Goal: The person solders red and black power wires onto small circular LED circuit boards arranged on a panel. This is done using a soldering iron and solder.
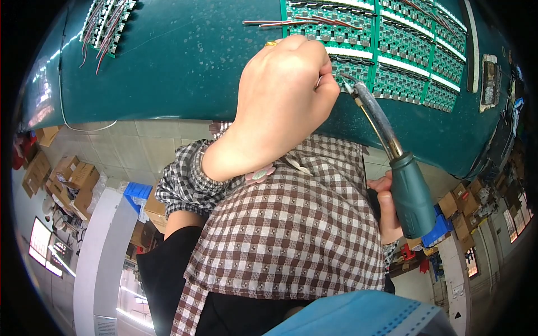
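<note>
My left hand [286, 84] is closed in a pinch over the near left edge of a panel of green circuit boards [400, 84]. Whatever lies between its fingertips is hidden behind the hand. In my right hand [388, 215] is a soldering iron [412, 193] with a dark green handle. Its metal barrel slants up and left, and the tip comes close to my left fingertips at the board's near edge. I cannot tell whether the tip touches the board. Red and dark wires [330, 21] lie across the far left part of the panel.
More boards with wires [106, 28] lie at the far left of the green tabletop [168, 67]. A thin white cable [63, 106] hangs over its near edge. To the right sit a long pale bar [471, 50] and a worn block [490, 84]. Cardboard boxes [78, 173] stand beyond.
</note>
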`<state>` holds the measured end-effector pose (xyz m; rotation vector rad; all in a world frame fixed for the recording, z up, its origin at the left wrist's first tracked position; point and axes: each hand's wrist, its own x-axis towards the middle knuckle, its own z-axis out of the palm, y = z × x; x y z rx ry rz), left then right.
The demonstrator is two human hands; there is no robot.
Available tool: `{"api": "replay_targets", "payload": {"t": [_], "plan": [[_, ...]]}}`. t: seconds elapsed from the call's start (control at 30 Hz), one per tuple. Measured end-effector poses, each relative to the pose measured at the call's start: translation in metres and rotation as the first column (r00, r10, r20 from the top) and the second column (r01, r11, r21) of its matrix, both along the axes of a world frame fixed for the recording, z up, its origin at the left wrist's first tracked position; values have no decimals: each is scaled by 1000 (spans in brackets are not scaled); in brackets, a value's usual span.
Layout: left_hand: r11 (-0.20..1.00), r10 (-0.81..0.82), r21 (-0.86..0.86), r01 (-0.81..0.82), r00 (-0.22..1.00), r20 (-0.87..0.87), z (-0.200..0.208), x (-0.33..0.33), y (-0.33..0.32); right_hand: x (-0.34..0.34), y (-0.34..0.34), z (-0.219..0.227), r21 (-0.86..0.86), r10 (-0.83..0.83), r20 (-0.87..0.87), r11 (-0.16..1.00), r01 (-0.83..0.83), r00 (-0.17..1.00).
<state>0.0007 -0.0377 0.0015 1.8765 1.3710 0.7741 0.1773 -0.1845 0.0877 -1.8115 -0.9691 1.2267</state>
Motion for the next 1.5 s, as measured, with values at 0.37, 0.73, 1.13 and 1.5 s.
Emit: {"api": "replay_targets", "payload": {"t": [0.37,0.73,1.13,1.5], "plan": [[1000,11,7,-11,1000,-14,0,-2,-1,1,-1,0,-11,-7,37,1000,7,999],[997,36,69,-34,999,-17,-5,1,-6,7,0,1,-27,54,31,998,-53,998],[997,36,66,-36,999,-6,-5,1,-5,7,-5,-6,-22,-3,-2,1000,3,1000],[998,37,53,-37,999,0,-4,2,-5,7,-7,-5,-88,-8,9,996,8,1000]]}}
